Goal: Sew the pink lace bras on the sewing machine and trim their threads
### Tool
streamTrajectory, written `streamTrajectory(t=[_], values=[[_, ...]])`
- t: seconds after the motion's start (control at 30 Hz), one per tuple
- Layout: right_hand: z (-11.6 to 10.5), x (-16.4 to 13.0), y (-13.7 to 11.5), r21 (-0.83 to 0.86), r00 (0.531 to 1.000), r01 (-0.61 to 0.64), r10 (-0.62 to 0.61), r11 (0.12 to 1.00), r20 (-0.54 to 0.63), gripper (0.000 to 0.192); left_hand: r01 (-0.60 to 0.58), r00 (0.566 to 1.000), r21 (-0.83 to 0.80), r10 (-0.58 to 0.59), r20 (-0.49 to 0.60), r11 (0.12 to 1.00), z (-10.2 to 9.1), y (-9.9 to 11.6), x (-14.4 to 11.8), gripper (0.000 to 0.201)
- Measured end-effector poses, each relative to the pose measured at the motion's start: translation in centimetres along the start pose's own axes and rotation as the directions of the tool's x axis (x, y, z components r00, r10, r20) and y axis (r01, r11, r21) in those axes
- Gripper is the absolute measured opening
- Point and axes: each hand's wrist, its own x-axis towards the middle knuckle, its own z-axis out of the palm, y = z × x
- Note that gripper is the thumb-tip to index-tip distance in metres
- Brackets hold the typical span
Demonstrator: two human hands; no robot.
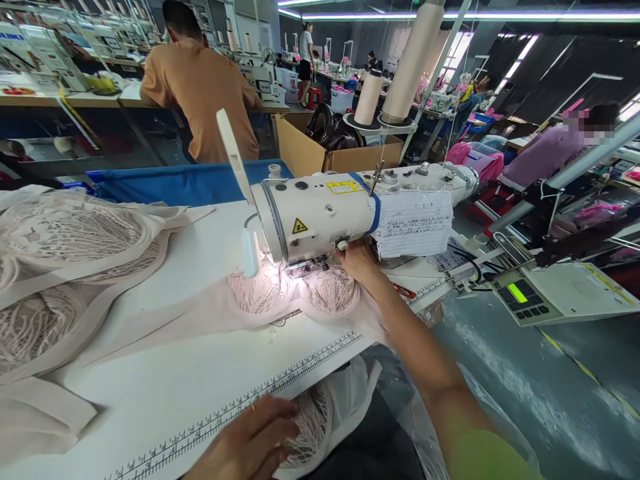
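One lace bra (pixel 295 293) sits under the sewing machine (pixel 320 213), right hand (pixel 357 261) pressing it flat-fingered; left hand (pixel 250 443) grips another; a stack (pixel 65 267) waits on the bench (pixel 200 373).

The sewing machine (pixel 320 213) has a glossy, smooth white painted casing. The lace bra cups (pixel 295 293) under it are openwork pink cloth, rough-looking. The bench (pixel 165 373) top is smooth, matt white.

Pale pink lace bra (pixel 295 293), white sewing machine (pixel 320 213), blue cloth (pixel 175 183)
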Motion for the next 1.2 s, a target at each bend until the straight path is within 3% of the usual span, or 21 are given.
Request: streamTrajectory(t=[0.13, 0.17, 0.27, 0.37, 0.5, 0.6, 0.7, 0.8, 0.9, 1.03, 1.2], values=[[-0.8, -6.5, 3.8, -0.014, 1.000, -0.020, 0.019, 1.000, -0.011, 0.021, -0.071, 0.997, 0.157, 0.072, -0.002, 0.985, -3.2, -4.2, 4.2, 0.023], [-0.7, -8.0, 5.1, -0.033, 0.998, -0.002, 0.000, 0.999, -0.062, 0.019, -0.085, 0.996, 0.231, 0.088, -0.004, 0.969, -3.7, -5.3, 5.4, 0.021], [0.3, -11.0, 8.5, -0.090, 0.990, 0.053, -0.064, 0.995, -0.124, 0.017, -0.147, 0.989, 0.398, 0.148, 0.028, 0.905, -3.8, -7.8, 8.9, 0.025], [1.1, -11.8, 9.8, -0.120, 0.988, 0.047, -0.064, 0.992, -0.141, 0.019, -0.249, 0.968, 0.518, 0.188, 0.169, 0.818, -3.2, -8.7, 11.5, 0.027], [0.7, -10.5, 8.0, 0.114, 0.984, 0.032, -0.011, 0.993, -0.179, 0.023, -0.307, 0.942, 0.613, 0.138, 0.307, 0.728, -2.5, -8.8, 12.9, 0.036], [-0.1, -8.4, 4.2, 0.305, 0.975, 0.193, -0.148, 0.933, -0.164, 0.025, -0.305, 0.942, 0.645, 0.120, 0.314, 0.701, -2.2, -8.6, 12.7, 0.036], [0.0, -5.5, -0.1, 0.325, 0.925, 0.369, -0.380, 0.871, -0.033, 0.021, -0.295, 0.950, 0.685, 0.125, 0.287, 0.667, -2.0, -8.4, 12.3, 0.037], [1.2, -2.8, -2.6, 0.155, 0.922, 0.372, -0.384, 0.915, 0.055, 0.025, -0.287, 0.953, 0.684, 0.127, 0.276, 0.671, -1.9, -8.3, 12.2, 0.039], [2.5, -1.2, -2.8, 0.035, 0.881, 0.466, -0.468, 0.884, 0.075, 0.028, -0.296, 0.946, 0.685, 0.107, 0.305, 0.666, -2.2, -7.9, 12.5, 0.044], [3.5, -0.6, -1.5, 0.028, 0.817, 0.573, -0.573, 0.819, 0.057, 0.034, -0.259, 0.954, 0.691, 0.070, 0.290, 0.675, -2.7, -7.3, 12.8, 0.045], [3.0, -0.6, -1.1, 0.020, 0.841, 0.526, -0.523, 0.851, 0.141, 0.039, -0.262, 0.954, 0.730, 0.057, 0.293, 0.631, -2.5, -7.4, 13.1, 0.037]])
